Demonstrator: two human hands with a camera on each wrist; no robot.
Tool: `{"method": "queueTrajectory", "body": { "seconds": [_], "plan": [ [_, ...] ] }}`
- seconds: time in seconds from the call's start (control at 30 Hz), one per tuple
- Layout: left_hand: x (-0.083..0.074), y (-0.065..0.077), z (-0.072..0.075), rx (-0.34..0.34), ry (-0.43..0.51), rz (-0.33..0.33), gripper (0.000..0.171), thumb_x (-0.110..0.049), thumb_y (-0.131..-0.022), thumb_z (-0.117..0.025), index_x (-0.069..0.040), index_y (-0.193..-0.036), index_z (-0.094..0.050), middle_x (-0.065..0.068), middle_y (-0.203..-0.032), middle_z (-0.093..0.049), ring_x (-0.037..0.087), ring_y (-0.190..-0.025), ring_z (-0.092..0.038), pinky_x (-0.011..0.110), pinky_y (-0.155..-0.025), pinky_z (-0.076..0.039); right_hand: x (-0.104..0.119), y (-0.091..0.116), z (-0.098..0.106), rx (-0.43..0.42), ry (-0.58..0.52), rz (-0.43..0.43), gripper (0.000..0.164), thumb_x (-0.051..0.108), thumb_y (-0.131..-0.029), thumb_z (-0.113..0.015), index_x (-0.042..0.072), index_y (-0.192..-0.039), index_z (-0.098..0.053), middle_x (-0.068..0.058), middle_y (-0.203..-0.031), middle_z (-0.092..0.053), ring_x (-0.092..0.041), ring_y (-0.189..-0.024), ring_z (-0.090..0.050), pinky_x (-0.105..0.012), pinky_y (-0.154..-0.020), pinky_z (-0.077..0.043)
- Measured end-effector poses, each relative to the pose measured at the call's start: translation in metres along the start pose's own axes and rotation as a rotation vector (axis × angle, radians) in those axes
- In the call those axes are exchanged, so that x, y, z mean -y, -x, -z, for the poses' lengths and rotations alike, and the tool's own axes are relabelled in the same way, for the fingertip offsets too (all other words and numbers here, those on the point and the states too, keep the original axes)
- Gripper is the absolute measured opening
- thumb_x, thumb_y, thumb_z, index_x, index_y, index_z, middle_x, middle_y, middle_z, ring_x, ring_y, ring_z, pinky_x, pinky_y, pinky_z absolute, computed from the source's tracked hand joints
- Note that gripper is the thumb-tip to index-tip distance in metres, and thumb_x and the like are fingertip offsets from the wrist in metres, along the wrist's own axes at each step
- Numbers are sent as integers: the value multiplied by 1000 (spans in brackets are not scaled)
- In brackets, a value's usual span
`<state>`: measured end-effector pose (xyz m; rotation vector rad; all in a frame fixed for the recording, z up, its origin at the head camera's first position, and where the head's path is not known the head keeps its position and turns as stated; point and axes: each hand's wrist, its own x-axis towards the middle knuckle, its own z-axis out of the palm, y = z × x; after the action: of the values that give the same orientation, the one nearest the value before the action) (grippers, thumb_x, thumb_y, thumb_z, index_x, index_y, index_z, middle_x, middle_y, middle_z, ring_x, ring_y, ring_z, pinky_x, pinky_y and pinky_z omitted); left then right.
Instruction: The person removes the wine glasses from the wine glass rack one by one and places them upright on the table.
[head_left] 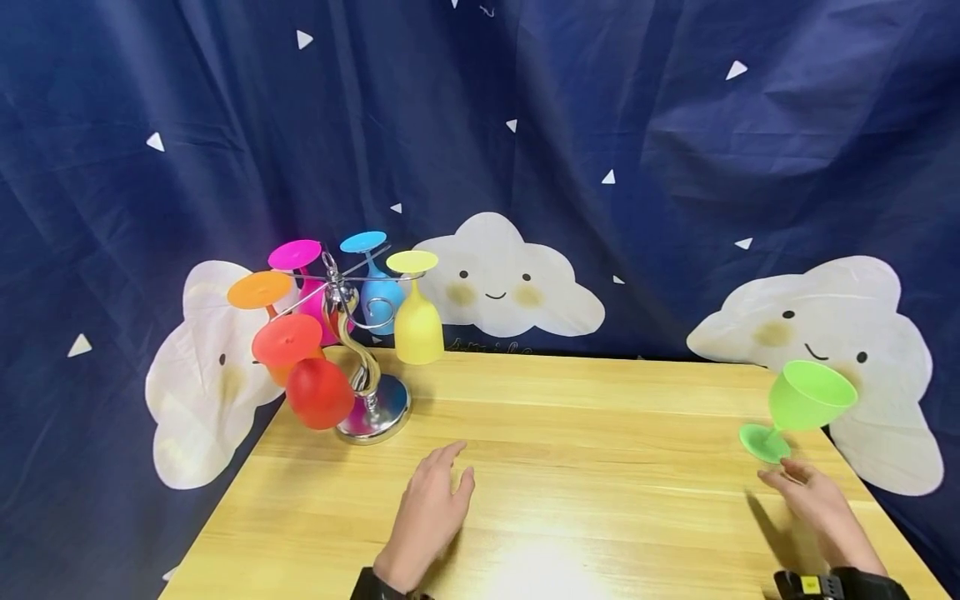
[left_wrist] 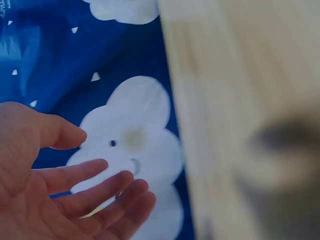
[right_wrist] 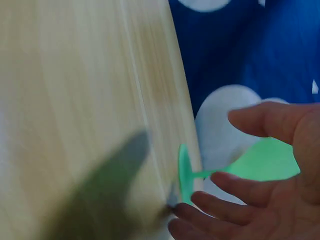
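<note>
A green plastic goblet [head_left: 810,396] stands upright near the table's right edge. My right hand [head_left: 821,508] is just in front of its round foot, fingers loosely spread. In the right wrist view the goblet's foot and stem [right_wrist: 200,174] show past the fingertips [right_wrist: 220,180], and the palm overlaps part of its bowl. Over the table's middle left, my left hand [head_left: 427,508] hangs with relaxed, slightly bent fingers and nothing in it. Nearest to it is a metal stemware rack [head_left: 371,417], with a yellow goblet [head_left: 418,329] and a red goblet [head_left: 321,392] hanging upside down.
Orange [head_left: 258,290], magenta [head_left: 295,254] and blue goblets [head_left: 382,300] also hang inverted from the rack's arms. The wooden table [head_left: 570,467] ends at the back against a dark blue curtain [head_left: 480,108] printed with white clouds and triangles.
</note>
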<state>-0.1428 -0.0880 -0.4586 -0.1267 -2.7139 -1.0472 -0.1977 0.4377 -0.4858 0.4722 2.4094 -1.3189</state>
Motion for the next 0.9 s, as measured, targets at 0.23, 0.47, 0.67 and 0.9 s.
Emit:
{"method": "queueTrajectory", "body": {
  "seconds": [0.23,0.47,0.67,0.9],
  "plan": [
    [-20,-31,31,-104,-29,-156,35,-13,-103,-69,-3,-137,-69,16,-131,-74,32,-111,-72,50,-92,-64,18,25,-39,72,206,167,85,41,-115,-50,-22,-160,-15,-49,-163,-19,-67,-149,-30,-73,-117,-41],
    [-46,-62,59,-187,-101,-298,35,-15,-103,-71,-2,-136,-70,16,-135,-73,35,-126,-69,52,-105,-61,41,48,-84,22,377,315,77,40,-109,-63,-13,-157,-38,-47,-157,-39,-67,-141,-44,-75,-105,-49],
    [-68,-96,90,-243,-276,-375,34,-13,-104,-69,1,-135,-69,20,-137,-70,36,-127,-65,49,-107,-61,59,64,-122,-78,479,462,71,33,-103,-73,-11,-152,-47,-44,-153,-46,-66,-137,-49,-77,-105,-48],
    [-85,-137,116,-274,-451,-412,33,-16,-107,-61,4,-133,-69,24,-135,-68,42,-127,-62,53,-114,-54,75,80,-152,-241,552,575,58,27,-101,-75,-7,-144,-57,-34,-148,-59,-57,-134,-57,-71,-106,-52]
  ]
}}
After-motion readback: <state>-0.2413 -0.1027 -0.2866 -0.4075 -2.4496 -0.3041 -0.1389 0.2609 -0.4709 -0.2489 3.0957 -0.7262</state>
